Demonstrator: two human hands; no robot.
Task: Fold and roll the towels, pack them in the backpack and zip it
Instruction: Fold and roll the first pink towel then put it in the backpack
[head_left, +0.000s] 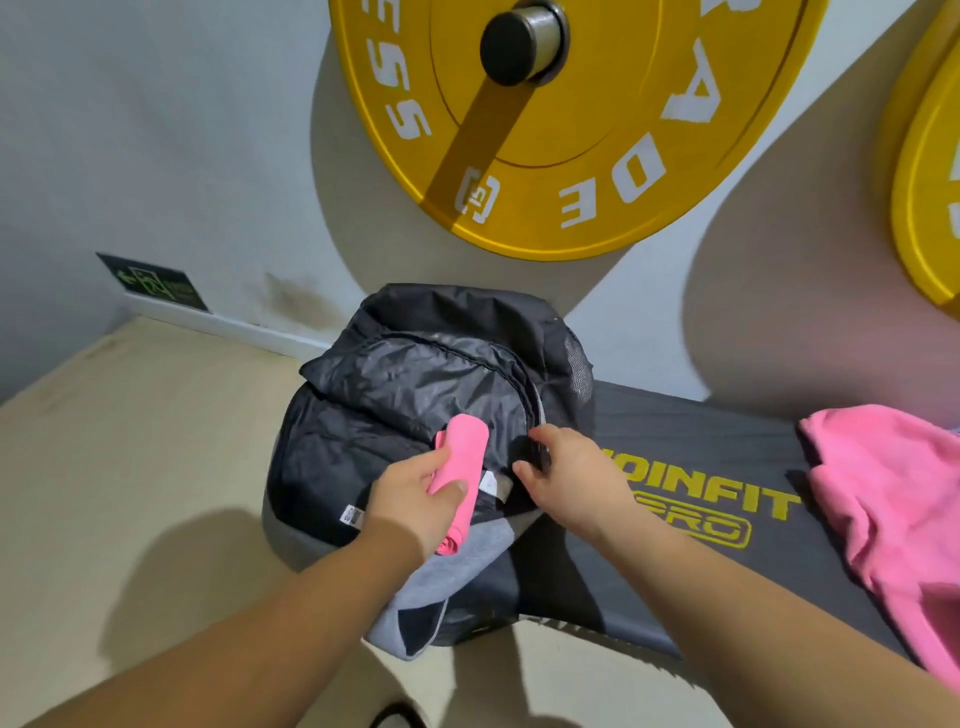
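A black backpack (415, 384) with grey trim lies on the left end of a dark bench, its main compartment open. My left hand (415, 499) grips a rolled pink towel (462, 452), whose upper end points into the open bag. My right hand (571, 473) pinches the backpack's opening edge near the zipper and holds it apart. A second pink towel (893, 499) lies loose and crumpled on the bench at the right.
The dark bench (701, 467) with yellow lettering runs from the bag to the right. Large yellow weight plates (571, 156) hang on the wall right behind the bag. Beige floor (130, 467) stretches to the left and below.
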